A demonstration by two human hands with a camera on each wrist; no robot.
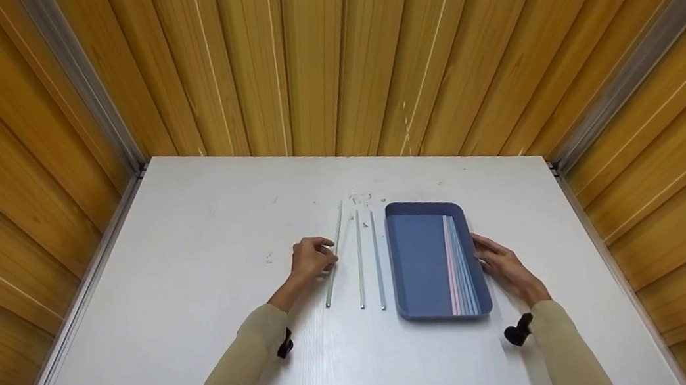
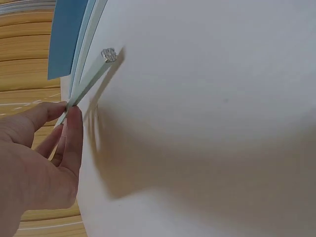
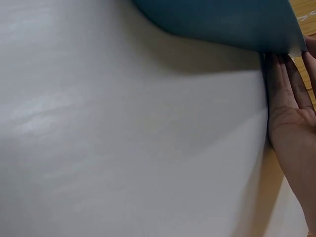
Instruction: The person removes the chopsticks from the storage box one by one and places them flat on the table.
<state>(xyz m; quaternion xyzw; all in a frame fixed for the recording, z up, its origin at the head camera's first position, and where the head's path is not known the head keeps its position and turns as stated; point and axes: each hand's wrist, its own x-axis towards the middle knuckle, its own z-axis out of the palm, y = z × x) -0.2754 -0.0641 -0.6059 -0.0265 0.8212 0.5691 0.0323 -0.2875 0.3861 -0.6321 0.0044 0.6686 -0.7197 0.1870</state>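
A left hand [image 1: 313, 257] pinches a pale stick [image 1: 331, 281] near mid-length, its long axis slanting away and slightly rightward, two other sticks [image 1: 360, 260] between it and a blue tray [image 1: 418, 262] whose right side the right hand [image 1: 504, 267] touches, fingers extended.

no readable text, no legible labels or brands, no numbers, no signs in any view
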